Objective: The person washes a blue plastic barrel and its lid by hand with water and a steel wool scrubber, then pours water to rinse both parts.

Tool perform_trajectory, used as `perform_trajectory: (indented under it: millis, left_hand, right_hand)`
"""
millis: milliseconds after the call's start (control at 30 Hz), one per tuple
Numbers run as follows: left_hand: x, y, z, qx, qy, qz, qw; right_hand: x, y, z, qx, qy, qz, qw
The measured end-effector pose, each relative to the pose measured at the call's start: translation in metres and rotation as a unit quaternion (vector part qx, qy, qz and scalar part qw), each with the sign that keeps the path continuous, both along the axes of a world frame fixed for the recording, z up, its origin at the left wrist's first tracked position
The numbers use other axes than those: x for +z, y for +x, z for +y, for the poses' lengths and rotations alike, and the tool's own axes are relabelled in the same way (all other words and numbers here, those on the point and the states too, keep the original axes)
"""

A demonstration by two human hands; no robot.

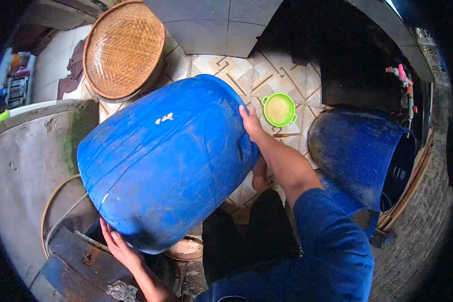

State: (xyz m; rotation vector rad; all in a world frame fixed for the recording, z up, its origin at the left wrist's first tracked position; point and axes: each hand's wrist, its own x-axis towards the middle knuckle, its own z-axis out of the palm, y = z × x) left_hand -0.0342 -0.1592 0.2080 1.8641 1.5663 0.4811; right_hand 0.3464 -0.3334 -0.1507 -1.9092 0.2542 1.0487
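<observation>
A large blue plastic barrel [161, 156] lies tilted on its side across the middle of the view, scuffed and streaked with dark marks. My right hand [252, 124] grips the rim at its right end, thumb on the outer side and the other fingers hidden behind the edge. At the barrel's lower-left end, my left hand [119, 245] presses against the rounded base edge and supports it from below. The barrel's mouth faces away from view, so its inside is hidden.
A green basin with handles [279, 109] rests on the tiled floor [226, 70]. Two more blue barrels [360, 151] stand or lie at right, beside wooden planks and a pink-handled tap [401, 73]. A woven bamboo tray [124, 49] is at upper left, a hose [49, 214] at left.
</observation>
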Motion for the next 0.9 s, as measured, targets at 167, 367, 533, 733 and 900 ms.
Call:
perform_trajectory:
  millis: [167, 367, 533, 733, 900]
  left_hand:
    - [0.015, 0.079, -0.035, -0.065, 0.013, -0.016, 0.998]
    - [-0.003, 0.119, -0.066, -0.126, 0.012, -0.117, 0.985]
    - [-0.031, 0.147, -0.088, -0.264, 0.030, -0.073, 0.961]
    - [-0.076, 0.161, -0.092, -0.350, 0.031, 0.105, 0.930]
    - [-0.110, 0.181, -0.102, -0.346, -0.016, 0.202, 0.916]
  right_hand:
    - [0.026, -0.012, 0.020, 0.059, -0.148, -0.068, 0.985]
    - [0.117, -0.080, -0.036, 0.195, -0.037, -0.103, 0.975]
    - [0.139, -0.080, -0.067, 0.125, 0.105, -0.100, 0.982]
    - [0.061, -0.022, -0.079, -0.035, 0.160, 0.019, 0.986]
    - [0.053, 0.025, -0.083, -0.181, 0.172, 0.223, 0.942]
